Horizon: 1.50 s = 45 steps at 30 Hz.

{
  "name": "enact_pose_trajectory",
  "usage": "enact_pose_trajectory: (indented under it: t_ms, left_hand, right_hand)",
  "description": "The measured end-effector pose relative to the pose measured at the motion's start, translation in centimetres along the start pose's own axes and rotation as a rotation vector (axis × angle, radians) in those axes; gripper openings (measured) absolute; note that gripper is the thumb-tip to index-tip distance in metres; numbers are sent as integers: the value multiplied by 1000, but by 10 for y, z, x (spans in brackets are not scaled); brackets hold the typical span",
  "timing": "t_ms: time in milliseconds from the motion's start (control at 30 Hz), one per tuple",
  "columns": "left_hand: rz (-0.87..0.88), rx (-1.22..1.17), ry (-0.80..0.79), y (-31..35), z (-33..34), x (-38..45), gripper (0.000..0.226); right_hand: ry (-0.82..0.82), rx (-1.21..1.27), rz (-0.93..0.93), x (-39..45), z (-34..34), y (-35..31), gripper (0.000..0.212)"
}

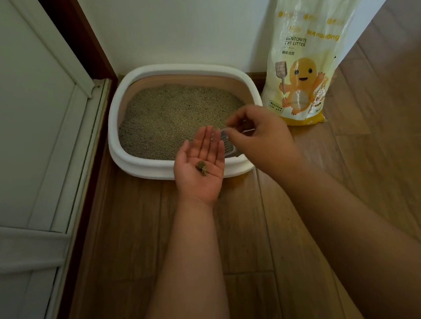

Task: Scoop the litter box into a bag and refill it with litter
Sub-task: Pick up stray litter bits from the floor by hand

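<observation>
**Hands over the box, a clump in the palm**

The left hand [200, 169] lies flat, palm up, carrying a small clump [202, 171]; the right hand [259, 134] pinches the grey scoop [228, 145] at the litter box [136, 163] rim; the clump looks light and crumbly, best cupped; the litter bag [304, 64] leans against the wall beside the box, likely heavy and floppy; grip it high.

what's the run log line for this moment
left hand: open, clump on palm | right hand: at scoop | box: litter in
</observation>
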<state>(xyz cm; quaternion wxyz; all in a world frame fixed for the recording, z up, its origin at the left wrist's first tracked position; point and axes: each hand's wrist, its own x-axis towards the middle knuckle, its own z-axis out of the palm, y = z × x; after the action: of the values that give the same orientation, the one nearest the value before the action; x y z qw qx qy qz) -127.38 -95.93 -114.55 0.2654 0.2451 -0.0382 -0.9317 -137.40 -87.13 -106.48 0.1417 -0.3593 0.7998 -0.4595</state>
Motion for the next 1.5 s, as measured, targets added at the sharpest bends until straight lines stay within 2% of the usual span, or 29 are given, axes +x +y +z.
enact_pose_trajectory:
  t_ms: [133, 267, 433, 733, 867, 933, 1000, 1100, 1333, 1400, 1500]
  left_hand:
    - [-28, 32, -28, 0, 2, -2, 49]
    - [-56, 69, -96, -3, 0, -1, 59]
    - [-90, 41, -162, -3, -4, 5, 67]
    - [-24, -32, -215, 0, -12, 6, 62]
    - [32, -52, -199, 4, -7, 5, 55]
    - [78, -56, -152, 5, -3, 2, 51]
    - [122, -100, -109, 6, -2, 0, 47]
    - [129, -154, -95, 10, -7, 1, 45]
    - [115, -195, -65, 23, -13, -3, 45]
    - [122, -198, -50, 26, -16, -4, 44]
    - [130, -199, -25, 31, -20, -6, 43]
  right_hand:
    - [-207, -114, -90, -8, 15, -12, 16]
    - [-301, -210, -109, -14, 28, -7, 9]
    - [-404, -370, -121, -13, 41, -12, 22]
    - [-394, -356, -180, -16, 40, -8, 21]
    - [-335, -232, -132, -14, 34, -10, 11]
    - [-296, -199, -116, -13, 31, -13, 20]
    - [-242, -183, -77, -11, 30, -12, 8]
    - [-184, -170, 27, -7, 30, -4, 16]
    - [-243, -261, 249, -15, 38, 37, 35]
    - [-323, -272, 315, -21, 41, 47, 31]
    - [-526, -360, 364, -30, 47, 62, 27]
